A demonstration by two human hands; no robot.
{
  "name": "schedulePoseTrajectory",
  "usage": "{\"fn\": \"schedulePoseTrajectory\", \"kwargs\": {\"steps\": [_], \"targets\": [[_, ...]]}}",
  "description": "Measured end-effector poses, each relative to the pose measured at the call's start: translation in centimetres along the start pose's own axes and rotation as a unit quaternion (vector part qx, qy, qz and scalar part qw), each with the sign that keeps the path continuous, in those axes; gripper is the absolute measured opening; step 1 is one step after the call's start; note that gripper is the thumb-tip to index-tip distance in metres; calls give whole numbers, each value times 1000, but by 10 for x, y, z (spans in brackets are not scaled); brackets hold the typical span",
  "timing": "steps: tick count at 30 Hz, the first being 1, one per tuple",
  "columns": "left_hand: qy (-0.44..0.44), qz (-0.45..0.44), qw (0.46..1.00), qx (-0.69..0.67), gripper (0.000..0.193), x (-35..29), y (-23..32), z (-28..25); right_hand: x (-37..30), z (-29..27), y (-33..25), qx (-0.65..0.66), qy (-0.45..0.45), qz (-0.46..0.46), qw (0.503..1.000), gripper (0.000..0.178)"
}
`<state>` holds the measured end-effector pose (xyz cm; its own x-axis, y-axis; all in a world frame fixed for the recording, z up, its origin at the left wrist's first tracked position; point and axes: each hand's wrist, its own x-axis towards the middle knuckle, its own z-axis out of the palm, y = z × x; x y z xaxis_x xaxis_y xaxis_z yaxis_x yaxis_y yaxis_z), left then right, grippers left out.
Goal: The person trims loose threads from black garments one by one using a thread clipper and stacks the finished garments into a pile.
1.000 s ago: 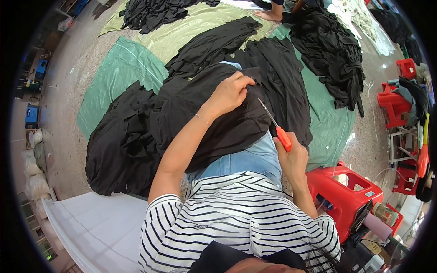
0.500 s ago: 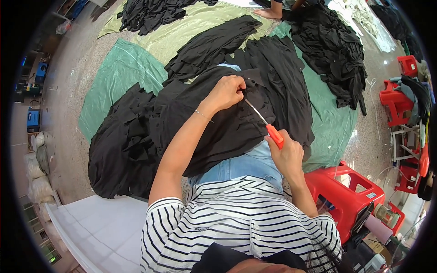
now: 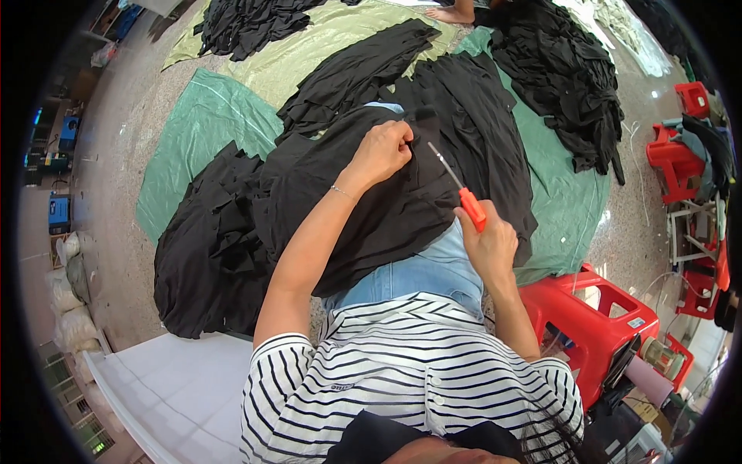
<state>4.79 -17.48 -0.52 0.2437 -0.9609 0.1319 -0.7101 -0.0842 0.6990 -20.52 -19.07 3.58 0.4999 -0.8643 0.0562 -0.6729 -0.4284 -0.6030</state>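
Black cloth (image 3: 340,224) is draped across my lap over light-blue jeans. On this cloth rests my left hand (image 3: 380,153), fingers pinched together at its far part; the pinch seems to hold a bit of the black cloth, though the fingertips partly hide it. My right hand (image 3: 491,249) is closed around the red handle of a slim tool (image 3: 473,209), shaped like a screwdriver, with a thin metal shaft. Its tip points up and left, a short way right of my left fingers and apart from them.
Black cloth piles (image 3: 209,240) lie around my lap, over green sheeting (image 3: 209,131) and yellowish sheeting (image 3: 332,39). A red plastic stool (image 3: 595,317) stands close on my right. Farther right are more red stools (image 3: 672,162). Another person's bare foot (image 3: 448,14) shows at the far edge.
The tool in my right hand has moved slightly right and up, its tip drawing away from my left fingers. My left hand has shifted slightly and stays pinched.
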Motion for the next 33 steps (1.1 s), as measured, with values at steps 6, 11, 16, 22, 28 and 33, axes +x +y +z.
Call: {"fn": "schedulePoseTrajectory", "kwargs": {"steps": [6, 11, 16, 22, 28, 33], "targets": [[18, 100, 994, 47, 9, -22, 51, 14, -14, -31, 27, 0, 31, 55, 998, 29], [-236, -62, 948, 203, 29, 8, 65, 15, -38, -55, 28, -14, -23, 70, 997, 29], [-242, -26, 931, 271, 31, 34, 49, 53, -45, -60, 30, -28, -26, 104, 994, 30], [-275, -149, 939, -145, 14, 43, 14, 50, -50, -55, 34, -40, -30, 88, 995, 31], [-202, -192, 931, -236, 10, 37, 6, 58, -47, -47, 35, -38, -40, 70, 996, 34], [-203, -204, 927, -242, 12, 37, 7, 54, -48, -47, 30, -39, -53, 85, 994, 34]]}}
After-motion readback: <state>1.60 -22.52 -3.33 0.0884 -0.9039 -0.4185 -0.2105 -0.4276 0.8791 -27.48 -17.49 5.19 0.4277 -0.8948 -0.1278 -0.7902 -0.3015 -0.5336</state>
